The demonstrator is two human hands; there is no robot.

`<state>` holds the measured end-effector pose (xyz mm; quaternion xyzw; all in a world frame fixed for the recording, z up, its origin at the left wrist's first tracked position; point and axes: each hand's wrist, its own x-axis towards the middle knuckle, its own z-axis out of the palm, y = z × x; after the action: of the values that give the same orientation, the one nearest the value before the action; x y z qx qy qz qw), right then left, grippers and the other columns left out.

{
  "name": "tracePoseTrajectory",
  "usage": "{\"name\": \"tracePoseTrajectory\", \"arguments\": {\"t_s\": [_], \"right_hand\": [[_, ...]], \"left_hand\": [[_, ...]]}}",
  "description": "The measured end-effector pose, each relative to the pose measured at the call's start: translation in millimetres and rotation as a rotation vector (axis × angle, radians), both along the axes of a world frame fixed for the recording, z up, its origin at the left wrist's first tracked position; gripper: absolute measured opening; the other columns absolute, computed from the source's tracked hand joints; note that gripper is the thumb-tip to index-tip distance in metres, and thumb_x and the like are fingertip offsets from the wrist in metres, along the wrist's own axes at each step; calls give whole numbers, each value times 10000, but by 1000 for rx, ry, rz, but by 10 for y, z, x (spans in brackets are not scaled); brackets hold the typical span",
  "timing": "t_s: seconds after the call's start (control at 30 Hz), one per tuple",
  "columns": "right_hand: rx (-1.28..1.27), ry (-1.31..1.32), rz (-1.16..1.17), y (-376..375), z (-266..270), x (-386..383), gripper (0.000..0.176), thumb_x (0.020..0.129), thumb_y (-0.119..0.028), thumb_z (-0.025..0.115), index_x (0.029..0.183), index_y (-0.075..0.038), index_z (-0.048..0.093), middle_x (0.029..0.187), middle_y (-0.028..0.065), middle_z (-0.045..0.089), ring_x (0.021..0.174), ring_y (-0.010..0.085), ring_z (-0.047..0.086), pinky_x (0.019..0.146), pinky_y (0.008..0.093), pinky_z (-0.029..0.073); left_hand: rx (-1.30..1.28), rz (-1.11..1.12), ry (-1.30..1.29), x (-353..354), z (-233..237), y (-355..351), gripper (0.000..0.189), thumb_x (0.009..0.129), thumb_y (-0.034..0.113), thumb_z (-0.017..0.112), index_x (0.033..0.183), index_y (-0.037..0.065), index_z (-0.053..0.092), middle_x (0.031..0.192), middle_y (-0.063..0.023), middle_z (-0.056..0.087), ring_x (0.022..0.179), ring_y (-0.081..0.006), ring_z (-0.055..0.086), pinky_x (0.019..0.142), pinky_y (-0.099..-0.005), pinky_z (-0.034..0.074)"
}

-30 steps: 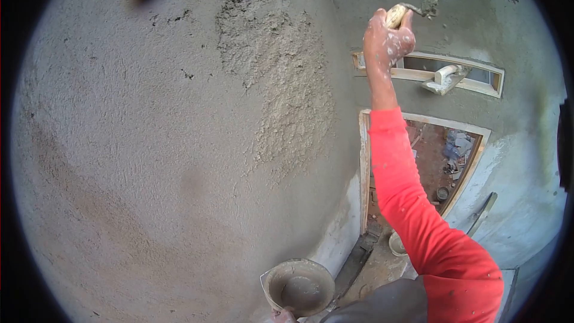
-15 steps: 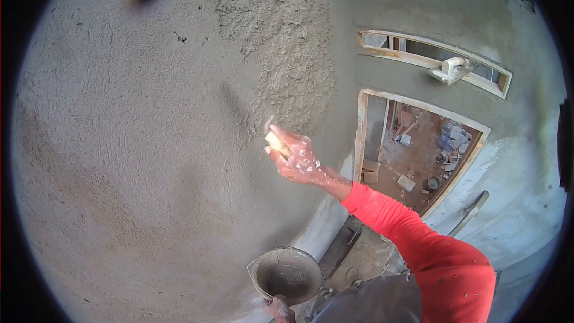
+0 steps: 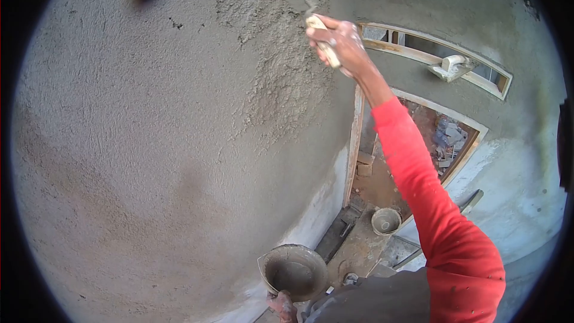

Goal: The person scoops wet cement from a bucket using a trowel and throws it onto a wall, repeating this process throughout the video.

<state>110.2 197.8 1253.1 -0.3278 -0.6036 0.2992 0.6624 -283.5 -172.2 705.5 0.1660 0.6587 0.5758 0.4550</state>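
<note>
My right hand (image 3: pixel 341 45), spattered with mortar, is wrapped round the pale handle of a trowel (image 3: pixel 323 40) high on the wall. The trowel's blade lies against the wet plaster near the top and blends with its grey. Rough, lumpy mortar (image 3: pixel 287 90) covers the wall below it, beside smoother plaster (image 3: pixel 149 96). At the bottom, my left hand (image 3: pixel 283 306) grips the near rim of a round mortar bowl (image 3: pixel 294 272), which has a little grey mortar inside.
A float (image 3: pixel 452 67) rests at the narrow framed opening (image 3: pixel 406 52) on the right. Below it is a doorway frame (image 3: pixel 353 161) with rubble beyond. Another bucket (image 3: pixel 386 221) stands on the floor. A long tool (image 3: pixel 472 201) leans at the lower right.
My right hand has moved up and to the right with the trowel. The bowl in my left hand has shifted slightly right. Another bucket now shows on the floor.
</note>
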Motion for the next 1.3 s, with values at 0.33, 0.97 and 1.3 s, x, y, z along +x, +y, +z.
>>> {"name": "tracePoseTrajectory", "arguments": {"t_s": [0.33, 0.97, 1.3], "right_hand": [[-684, -763, 223, -1835, -2758, 229, 649, 907, -241, 799, 1488, -35, 593, 943, 78, 739, 700, 149, 661, 657, 322, 521], [-324, -1322, -55, -3001, -4272, 256, 291, 846, -163, 720, 1116, -61, 682, 913, 169, 716, 787, 418, 716, 701, 521, 571], [-642, -960, 10, -2757, -4374, 360, 358, 950, -259, 736, 1213, -16, 723, 800, 136, 737, 706, 337, 722, 682, 413, 591]], "left_hand": [[72, -294, 59, 667, 384, 207, 356, 788, 17, 616, 1124, -11, 731, 942, -21, 743, 832, -125, 660, 741, -281, 529], [129, -837, 182, 1479, 958, 1278, 516, 825, -75, 572, 1323, -20, 698, 1101, -71, 790, 946, -106, 696, 894, -283, 550], [192, -850, 157, 1388, 1305, 1294, 514, 846, -114, 568, 1339, -32, 685, 1126, -45, 771, 1008, -95, 677, 937, -261, 530]]}}
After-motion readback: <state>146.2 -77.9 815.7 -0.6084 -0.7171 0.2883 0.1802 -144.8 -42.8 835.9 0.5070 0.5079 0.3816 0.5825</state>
